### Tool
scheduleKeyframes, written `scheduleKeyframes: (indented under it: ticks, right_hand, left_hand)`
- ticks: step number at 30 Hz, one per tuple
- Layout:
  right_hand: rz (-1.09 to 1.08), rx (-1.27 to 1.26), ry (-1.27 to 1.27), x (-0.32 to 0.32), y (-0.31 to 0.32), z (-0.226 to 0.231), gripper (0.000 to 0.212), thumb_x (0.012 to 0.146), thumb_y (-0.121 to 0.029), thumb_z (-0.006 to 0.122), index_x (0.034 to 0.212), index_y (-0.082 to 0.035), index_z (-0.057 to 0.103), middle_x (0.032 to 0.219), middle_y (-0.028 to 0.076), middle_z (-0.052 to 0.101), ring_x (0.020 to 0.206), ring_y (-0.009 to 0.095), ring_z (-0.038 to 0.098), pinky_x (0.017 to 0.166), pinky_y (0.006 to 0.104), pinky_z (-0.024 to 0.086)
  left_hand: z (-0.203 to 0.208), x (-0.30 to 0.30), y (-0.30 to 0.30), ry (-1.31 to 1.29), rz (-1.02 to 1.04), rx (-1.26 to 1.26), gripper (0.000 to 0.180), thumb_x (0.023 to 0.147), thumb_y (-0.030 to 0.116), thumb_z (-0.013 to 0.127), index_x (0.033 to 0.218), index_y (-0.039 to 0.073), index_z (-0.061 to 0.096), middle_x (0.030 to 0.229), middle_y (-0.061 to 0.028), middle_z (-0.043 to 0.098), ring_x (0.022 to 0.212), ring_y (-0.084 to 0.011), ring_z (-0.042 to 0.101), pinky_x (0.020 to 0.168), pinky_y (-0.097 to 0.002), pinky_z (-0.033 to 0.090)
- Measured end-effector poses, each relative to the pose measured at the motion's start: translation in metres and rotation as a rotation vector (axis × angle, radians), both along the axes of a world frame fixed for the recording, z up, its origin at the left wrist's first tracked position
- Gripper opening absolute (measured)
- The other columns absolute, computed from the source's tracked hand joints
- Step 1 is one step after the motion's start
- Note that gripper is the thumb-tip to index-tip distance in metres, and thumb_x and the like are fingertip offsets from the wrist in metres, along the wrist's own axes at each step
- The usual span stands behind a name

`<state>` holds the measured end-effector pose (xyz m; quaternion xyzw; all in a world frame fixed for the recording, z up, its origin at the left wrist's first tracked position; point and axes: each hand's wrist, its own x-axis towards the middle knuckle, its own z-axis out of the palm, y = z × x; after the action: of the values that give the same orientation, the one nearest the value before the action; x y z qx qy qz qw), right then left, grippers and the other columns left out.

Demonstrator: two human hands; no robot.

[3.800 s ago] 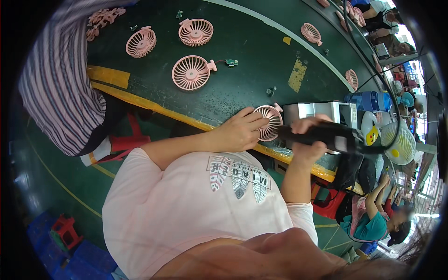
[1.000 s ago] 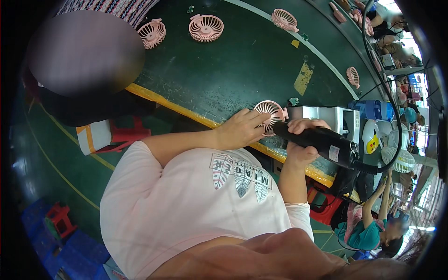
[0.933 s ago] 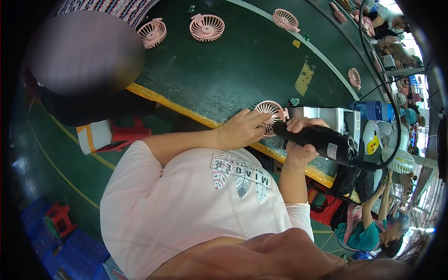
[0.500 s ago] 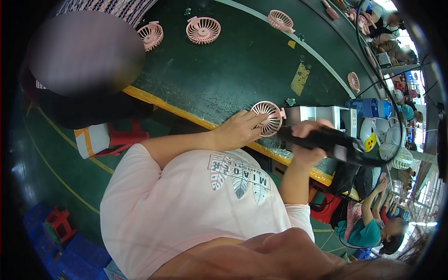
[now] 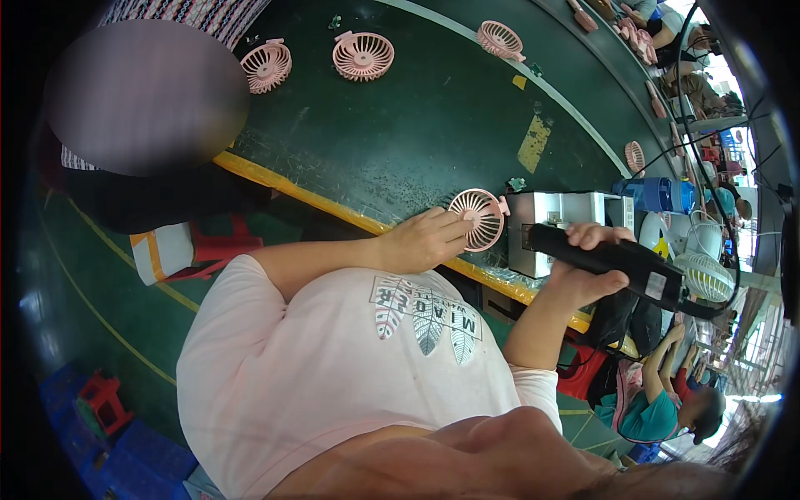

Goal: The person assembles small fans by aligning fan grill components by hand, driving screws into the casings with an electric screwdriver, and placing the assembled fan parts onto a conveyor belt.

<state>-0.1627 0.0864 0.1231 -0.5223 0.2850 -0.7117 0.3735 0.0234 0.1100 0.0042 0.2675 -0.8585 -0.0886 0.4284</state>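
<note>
White glare fills the right; edges bow into black.

Around the box (image 5: pixel 518 250) on the workbench (image 5: pixel 400 142)
A fan frame (image 5: pixel 482 218) lies just left, a circuit board (image 5: pixel 517 184) behind, a bottle (image 5: pixel 652 194) right.

A strip of yellow tape (image 5: pixel 308 199) ran along the near edge of the dark green workbench (image 5: pixel 400 125), and a worn yellow patch (image 5: pixel 534 143) marked its top. By the workbench's right end were a blue container (image 5: pixel 648 194) and a white fan (image 5: pixel 707 277); farther right of it was a person in a teal top (image 5: pixel 652 415). Below its left part stood a red stool (image 5: pixel 227 243) beside a white carton (image 5: pixel 160 252), with blue boxes (image 5: pixel 148 457) farther from it.
</note>
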Motion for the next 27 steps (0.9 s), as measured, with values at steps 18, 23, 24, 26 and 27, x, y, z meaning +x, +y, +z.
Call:
scheduleKeyframes:
  ticks: [18, 23, 24, 26, 27]
  right_hand:
    - [0.346, 0.194, 0.074, 0.064, -0.021, -0.034, 0.058, 0.059, -0.038, 0.078, 0.092, -0.001, 0.047, 0.066, 0.009, 0.051, 0.06, 0.021, 0.051, 0.057, 0.0331, 0.043]
    - [0.355, 0.186, 0.076, 0.059, -0.023, -0.035, 0.061, 0.06, -0.04, 0.077, 0.096, -0.001, 0.047, 0.065, 0.009, 0.051, 0.06, 0.021, 0.051, 0.057, 0.0327, 0.043]
    - [0.318, 0.171, 0.086, 0.055, -0.023, -0.036, 0.063, 0.061, -0.043, 0.075, 0.099, 0.0, 0.047, 0.065, 0.01, 0.051, 0.059, 0.021, 0.051, 0.058, 0.0325, 0.043]
    - [0.239, 0.147, 0.055, 0.048, -0.02, -0.03, 0.068, 0.063, -0.052, 0.069, 0.103, -0.003, 0.045, 0.064, 0.009, 0.05, 0.059, 0.02, 0.05, 0.058, 0.0328, 0.043]
    - [0.193, 0.126, 0.044, 0.042, -0.017, -0.028, 0.069, 0.064, -0.056, 0.067, 0.104, -0.004, 0.045, 0.063, 0.007, 0.048, 0.057, 0.019, 0.048, 0.057, 0.0324, 0.042]
  left_hand:
    - [0.0, 0.004, -0.004, 0.038, 0.006, -0.016, 0.011, 0.066, 0.009, 0.057, 0.074, 0.001, 0.056, 0.099, -0.0109, 0.055, 0.088, -0.0201, 0.054, 0.066, -0.0305, 0.041]
    - [0.001, 0.004, -0.005, 0.042, 0.009, -0.015, 0.01, 0.066, 0.009, 0.056, 0.073, 0.002, 0.056, 0.098, -0.0104, 0.056, 0.086, -0.0192, 0.054, 0.065, -0.0297, 0.041]
    - [0.001, 0.005, -0.006, 0.042, 0.015, -0.02, 0.01, 0.066, 0.009, 0.056, 0.073, 0.002, 0.056, 0.098, -0.0104, 0.056, 0.086, -0.0192, 0.054, 0.065, -0.0297, 0.041]
    - [0.002, 0.007, -0.008, 0.002, 0.008, -0.064, 0.009, 0.065, 0.008, 0.055, 0.072, 0.002, 0.056, 0.099, -0.0102, 0.056, 0.084, -0.0188, 0.054, 0.064, -0.0294, 0.041]
    - [0.004, 0.01, -0.011, -0.015, -0.009, -0.068, 0.008, 0.064, 0.009, 0.055, 0.069, 0.003, 0.056, 0.096, -0.0097, 0.056, 0.08, -0.0183, 0.054, 0.062, -0.0291, 0.041]
